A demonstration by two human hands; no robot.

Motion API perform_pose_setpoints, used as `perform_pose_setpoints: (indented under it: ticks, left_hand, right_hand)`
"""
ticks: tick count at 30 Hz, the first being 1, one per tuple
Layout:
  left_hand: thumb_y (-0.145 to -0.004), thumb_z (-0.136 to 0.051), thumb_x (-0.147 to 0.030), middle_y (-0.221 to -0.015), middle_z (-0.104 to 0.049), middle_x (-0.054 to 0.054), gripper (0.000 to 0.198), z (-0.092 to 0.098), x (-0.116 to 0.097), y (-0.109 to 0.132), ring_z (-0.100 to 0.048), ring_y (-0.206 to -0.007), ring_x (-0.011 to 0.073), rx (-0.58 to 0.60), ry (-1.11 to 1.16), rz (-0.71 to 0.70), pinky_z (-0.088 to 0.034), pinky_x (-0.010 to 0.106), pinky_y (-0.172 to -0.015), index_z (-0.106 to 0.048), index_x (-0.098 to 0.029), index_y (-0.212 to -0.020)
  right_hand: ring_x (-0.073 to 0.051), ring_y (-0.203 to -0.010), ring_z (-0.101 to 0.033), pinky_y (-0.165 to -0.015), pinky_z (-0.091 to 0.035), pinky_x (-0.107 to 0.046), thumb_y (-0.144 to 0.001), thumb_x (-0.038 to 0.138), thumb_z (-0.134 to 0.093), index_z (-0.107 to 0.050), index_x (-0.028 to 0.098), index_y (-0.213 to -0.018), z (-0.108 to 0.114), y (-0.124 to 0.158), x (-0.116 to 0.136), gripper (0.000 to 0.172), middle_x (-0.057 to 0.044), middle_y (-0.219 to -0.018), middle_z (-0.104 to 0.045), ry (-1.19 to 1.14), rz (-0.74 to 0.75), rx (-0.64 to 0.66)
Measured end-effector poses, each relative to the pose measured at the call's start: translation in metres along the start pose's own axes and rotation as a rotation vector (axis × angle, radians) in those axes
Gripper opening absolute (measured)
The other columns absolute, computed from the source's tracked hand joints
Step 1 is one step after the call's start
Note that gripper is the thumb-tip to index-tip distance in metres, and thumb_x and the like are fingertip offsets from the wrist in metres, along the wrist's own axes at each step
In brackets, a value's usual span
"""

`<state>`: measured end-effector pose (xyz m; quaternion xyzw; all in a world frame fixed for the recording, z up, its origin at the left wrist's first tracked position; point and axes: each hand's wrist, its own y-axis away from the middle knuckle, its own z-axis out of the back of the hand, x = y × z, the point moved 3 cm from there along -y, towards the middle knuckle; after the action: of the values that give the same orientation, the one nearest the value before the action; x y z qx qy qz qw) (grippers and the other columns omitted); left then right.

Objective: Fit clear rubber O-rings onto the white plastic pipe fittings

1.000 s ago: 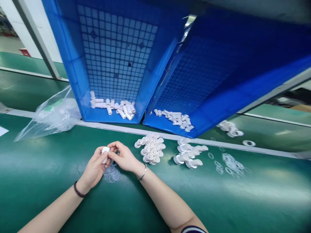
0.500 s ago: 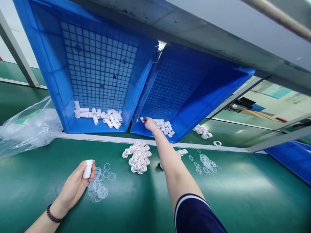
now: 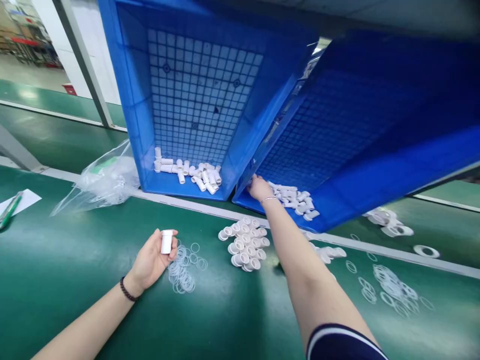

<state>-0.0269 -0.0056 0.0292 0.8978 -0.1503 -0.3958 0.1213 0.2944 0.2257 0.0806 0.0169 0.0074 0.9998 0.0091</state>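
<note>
My left hand point(image 3: 155, 257) is closed around a short white plastic pipe fitting point(image 3: 167, 242) with a wider collar on top, held upright above the green table. Just right of it lies a pile of thin translucent rings point(image 3: 183, 270). My right hand point(image 3: 260, 188) reaches inside the right blue bin point(image 3: 337, 195), by its left wall. Its fingers are curled together, and what they hold, if anything, is hidden. More white fittings point(image 3: 296, 199) lie beside that hand on the bin's lower side. Between my arms a cluster of white fittings point(image 3: 246, 243) stands on the table.
The left blue bin point(image 3: 131, 110) is tipped toward me with white fittings point(image 3: 206, 175) inside. A clear plastic bag point(image 3: 108, 177) sits left of it. On the right are another ring pile point(image 3: 397, 290) and white flat rings point(image 3: 426, 251). A green pen point(image 3: 11, 210) lies far left.
The view has swung left, so everything sits farther right. My left hand still holds the fitting. My right hand stays in the right bin, its fingers now closer to the left wall.
</note>
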Motion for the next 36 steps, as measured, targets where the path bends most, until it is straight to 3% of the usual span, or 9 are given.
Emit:
perform_pose_setpoints:
  ticks: [5, 7, 10, 14, 18, 23, 27, 32, 36]
  left_hand:
    - [-0.086, -0.057, -0.042, -0.085, -0.058, 0.005, 0.031, 0.001, -0.002, 0.006, -0.053, -0.068, 0.0142, 0.016, -0.218, -0.09, -0.044, 0.028, -0.062, -0.058, -0.017, -0.104]
    - [-0.085, -0.06, -0.042, -0.094, -0.06, 0.006, 0.034, 0.002, -0.003, 0.007, -0.056, -0.077, 0.0165, 0.022, -0.449, -0.169, -0.046, 0.029, -0.068, -0.057, -0.019, -0.11]
    - [-0.085, -0.06, -0.04, -0.105, -0.062, 0.007, 0.036, 0.003, -0.004, 0.009, -0.058, -0.09, 0.0201, 0.038, -0.821, -0.303, -0.046, 0.033, -0.08, -0.057, -0.021, -0.114]
    - [-0.087, -0.058, -0.038, -0.112, -0.063, 0.007, 0.03, -0.001, -0.006, 0.013, -0.057, -0.102, 0.023, 0.077, -1.11, -0.459, -0.044, 0.037, -0.091, -0.061, -0.023, -0.113]
    - [-0.088, -0.056, -0.039, -0.107, -0.065, 0.007, 0.028, -0.002, -0.008, 0.014, -0.06, -0.097, 0.0229, 0.095, -1.195, -0.51, -0.046, 0.035, -0.086, -0.062, -0.023, -0.11]
    - [-0.088, -0.056, -0.038, -0.11, -0.064, 0.007, 0.027, 0.001, -0.006, 0.012, -0.058, -0.102, 0.0234, 0.117, -1.219, -0.537, -0.045, 0.036, -0.09, -0.061, -0.023, -0.11]
    - [-0.088, -0.057, -0.038, -0.108, -0.063, 0.007, 0.033, 0.006, -0.001, 0.009, -0.059, -0.097, 0.0218, 0.085, -1.042, -0.464, -0.047, 0.036, -0.087, -0.055, -0.023, -0.117]
    - [-0.087, -0.057, -0.039, -0.099, -0.061, 0.007, 0.044, 0.007, -0.002, 0.007, -0.06, -0.081, 0.0175, -0.002, -0.624, -0.329, -0.05, 0.032, -0.074, -0.047, -0.02, -0.126]
    - [-0.084, -0.061, -0.041, -0.1, -0.06, 0.007, 0.042, 0.005, -0.003, 0.006, -0.058, -0.077, 0.0165, -0.033, -0.518, -0.269, -0.049, 0.028, -0.063, -0.051, -0.02, -0.119]
  right_hand:
    - [-0.03, -0.095, -0.061, -0.081, -0.046, -0.038, -0.087, 0.024, -0.054, -0.047, 0.01, -0.121, 0.038, 0.059, -0.02, 0.037, -0.02, -0.108, -0.06, -0.112, -0.098, -0.247]
    - [-0.026, -0.089, -0.061, -0.077, -0.048, -0.036, -0.085, 0.024, -0.056, -0.049, 0.012, -0.115, 0.056, 0.099, -0.008, 0.033, -0.016, -0.105, -0.061, -0.278, -0.012, -0.348]
    - [-0.019, -0.079, -0.06, -0.068, -0.049, -0.03, -0.087, 0.027, -0.053, -0.054, 0.018, -0.105, 0.071, 0.165, 0.044, 0.019, -0.009, -0.099, -0.061, -0.558, 0.315, -0.307]
    - [-0.017, -0.086, -0.06, -0.076, -0.05, -0.029, -0.091, 0.02, -0.048, -0.058, 0.02, -0.103, 0.062, 0.221, 0.127, 0.015, -0.006, -0.098, -0.062, -0.622, 0.755, -0.002]
    - [-0.018, -0.096, -0.059, -0.084, -0.049, -0.031, -0.092, 0.014, -0.046, -0.06, 0.018, -0.106, 0.044, 0.222, 0.155, 0.02, -0.008, -0.105, -0.062, -0.596, 0.823, 0.041]
    - [-0.019, -0.1, -0.059, -0.088, -0.049, -0.034, -0.094, 0.017, -0.046, -0.062, 0.021, -0.113, 0.036, 0.219, 0.155, 0.025, -0.007, -0.109, -0.063, -0.535, 0.875, 0.063]
    - [-0.019, -0.116, -0.054, -0.096, -0.046, -0.033, -0.098, 0.022, -0.043, -0.049, 0.021, -0.131, 0.025, 0.213, 0.156, 0.034, -0.008, -0.127, -0.056, -0.628, 0.816, 0.043]
    - [-0.019, -0.087, -0.063, -0.078, -0.048, -0.031, -0.094, 0.019, -0.049, -0.062, 0.018, -0.102, -0.025, 0.19, 0.151, 0.015, -0.007, -0.101, -0.06, -0.365, 0.584, 0.207]
    - [-0.021, -0.082, -0.061, -0.068, -0.044, -0.03, -0.09, 0.016, -0.053, -0.06, 0.017, -0.094, -0.051, 0.187, 0.152, 0.008, -0.009, -0.096, -0.059, -0.188, 0.504, 0.266]
